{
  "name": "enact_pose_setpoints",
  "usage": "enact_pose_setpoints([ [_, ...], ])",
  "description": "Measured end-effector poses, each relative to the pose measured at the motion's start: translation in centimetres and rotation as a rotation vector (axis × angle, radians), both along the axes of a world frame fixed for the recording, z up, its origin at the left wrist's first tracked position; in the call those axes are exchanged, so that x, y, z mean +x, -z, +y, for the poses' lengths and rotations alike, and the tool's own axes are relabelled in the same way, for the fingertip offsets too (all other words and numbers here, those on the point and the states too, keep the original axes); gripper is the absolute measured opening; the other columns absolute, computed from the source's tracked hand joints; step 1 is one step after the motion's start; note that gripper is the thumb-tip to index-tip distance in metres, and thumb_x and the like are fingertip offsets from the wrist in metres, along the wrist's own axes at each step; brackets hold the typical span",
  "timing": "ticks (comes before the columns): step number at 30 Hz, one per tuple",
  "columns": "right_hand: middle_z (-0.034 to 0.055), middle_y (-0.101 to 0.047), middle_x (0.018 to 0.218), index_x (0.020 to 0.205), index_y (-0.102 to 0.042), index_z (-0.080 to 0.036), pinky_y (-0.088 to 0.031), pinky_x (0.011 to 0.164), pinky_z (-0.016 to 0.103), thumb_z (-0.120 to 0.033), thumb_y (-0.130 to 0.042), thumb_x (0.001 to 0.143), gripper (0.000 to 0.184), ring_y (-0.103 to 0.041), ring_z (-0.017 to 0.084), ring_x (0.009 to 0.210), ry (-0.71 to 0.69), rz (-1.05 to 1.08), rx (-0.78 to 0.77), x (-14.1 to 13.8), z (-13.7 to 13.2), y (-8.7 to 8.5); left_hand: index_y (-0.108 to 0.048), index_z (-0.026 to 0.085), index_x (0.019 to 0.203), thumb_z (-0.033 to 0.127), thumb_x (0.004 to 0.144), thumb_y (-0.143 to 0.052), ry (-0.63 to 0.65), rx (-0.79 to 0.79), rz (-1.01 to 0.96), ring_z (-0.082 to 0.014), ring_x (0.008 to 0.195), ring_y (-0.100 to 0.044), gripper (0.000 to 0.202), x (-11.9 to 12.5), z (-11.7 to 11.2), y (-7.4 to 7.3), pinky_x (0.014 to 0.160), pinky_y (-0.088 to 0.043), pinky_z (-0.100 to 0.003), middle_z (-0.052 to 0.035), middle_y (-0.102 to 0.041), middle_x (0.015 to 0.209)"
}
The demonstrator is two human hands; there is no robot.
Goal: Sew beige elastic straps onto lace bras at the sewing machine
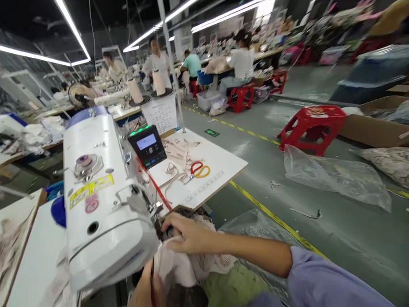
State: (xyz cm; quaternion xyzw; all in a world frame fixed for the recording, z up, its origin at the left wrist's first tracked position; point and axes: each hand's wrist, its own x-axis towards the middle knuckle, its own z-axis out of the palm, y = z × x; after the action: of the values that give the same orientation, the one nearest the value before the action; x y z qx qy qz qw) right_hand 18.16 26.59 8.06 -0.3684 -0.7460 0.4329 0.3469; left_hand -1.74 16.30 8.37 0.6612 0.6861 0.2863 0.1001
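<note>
A white sewing machine [107,242] fills the left centre, its head hiding part of the needle area. Pale pink fabric [176,264] hangs in folds below it, over the near edge of the work. My right hand [192,234] is close beside the needle area, thumb and forefinger closed on the upper part of this fabric. Lower down, my left hand [147,290] is closed on the fabric's left edge; a thin dark reddish line runs between its fingers. A red strip [158,188] slants down to the machine near my right hand.
Red-and-yellow-handled scissors [200,169] and fabric scraps lie on the white tabletop [208,182], beside a control panel [147,144]. On the floor at right are a red stool [312,125], clear plastic bags [339,173] and a cardboard box [374,125]. People sit at machines farther back.
</note>
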Motion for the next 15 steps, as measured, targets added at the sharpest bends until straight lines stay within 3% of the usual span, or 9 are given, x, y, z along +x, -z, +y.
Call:
enact_pose_setpoints([
  [3, 0.0037, -0.062, 0.102, 0.111, -0.059, -0.018, -0.042, 0.074, 0.027, -0.029, -0.070, 0.079, 0.035, -0.052, 0.014, 0.078, 0.047, -0.009, -0.021, -0.1, -0.6, 0.8, -0.063, 0.023, 0.101, 0.049, 0.089, -0.052, -0.093, -0.020, -0.068, -0.0245, 0.074, -0.069, 0.031, -0.6, -0.9, 0.4, 0.059, -0.049, -0.030, -0.0084, -0.072, 0.085],
  [7, 0.0016, -0.063, 0.088, 0.098, -0.063, -0.018, -0.037, 0.068, 0.026, -0.040, -0.063, 0.088, 0.024, -0.052, 0.014, 0.076, 0.029, -0.112, -0.086, 0.0, -1.2, 1.5, -0.060, 0.020, 0.093, 0.057, 0.090, -0.049, -0.075, -0.132, -0.355, -0.0212, 0.079, -0.063, 0.038, -1.2, -1.0, -0.1, 0.069, -0.050, -0.029, -0.0060, -0.066, 0.085],
  [10, -0.0004, -0.061, 0.078, 0.087, -0.064, -0.017, -0.033, 0.065, 0.026, -0.041, -0.057, 0.094, 0.025, -0.051, 0.013, 0.072, -0.031, -0.108, -0.124, 0.6, -2.7, 1.4, -0.064, 0.019, 0.092, 0.058, 0.090, -0.047, 0.028, -0.351, -0.469, -0.0210, 0.077, -0.061, 0.043, -1.6, -0.6, -0.5, 0.070, -0.048, -0.029, -0.0046, -0.066, 0.082],
  [12, -0.0007, -0.060, 0.076, 0.087, -0.065, -0.017, -0.034, 0.064, 0.025, -0.042, -0.055, 0.095, 0.028, -0.051, 0.012, 0.070, -0.095, -0.037, -0.171, 1.0, -4.2, 1.2, -0.068, 0.018, 0.093, 0.056, 0.090, -0.049, 0.169, -0.487, -0.564, -0.0222, 0.082, -0.062, 0.043, -1.7, -0.6, -0.4, 0.075, -0.048, -0.030, -0.0053, -0.069, 0.085],
  [15, -0.0008, -0.059, 0.074, 0.087, -0.066, -0.017, -0.035, 0.061, 0.025, -0.047, -0.056, 0.094, 0.033, -0.050, 0.011, 0.067, -0.173, 0.073, -0.302, 1.1, -7.1, 1.2, -0.073, 0.018, 0.102, 0.049, 0.091, -0.055, 0.341, -0.580, -0.784, -0.0228, 0.092, -0.063, 0.037, -1.4, -1.3, 0.3, 0.085, -0.048, -0.031, -0.0065, -0.072, 0.096],
])
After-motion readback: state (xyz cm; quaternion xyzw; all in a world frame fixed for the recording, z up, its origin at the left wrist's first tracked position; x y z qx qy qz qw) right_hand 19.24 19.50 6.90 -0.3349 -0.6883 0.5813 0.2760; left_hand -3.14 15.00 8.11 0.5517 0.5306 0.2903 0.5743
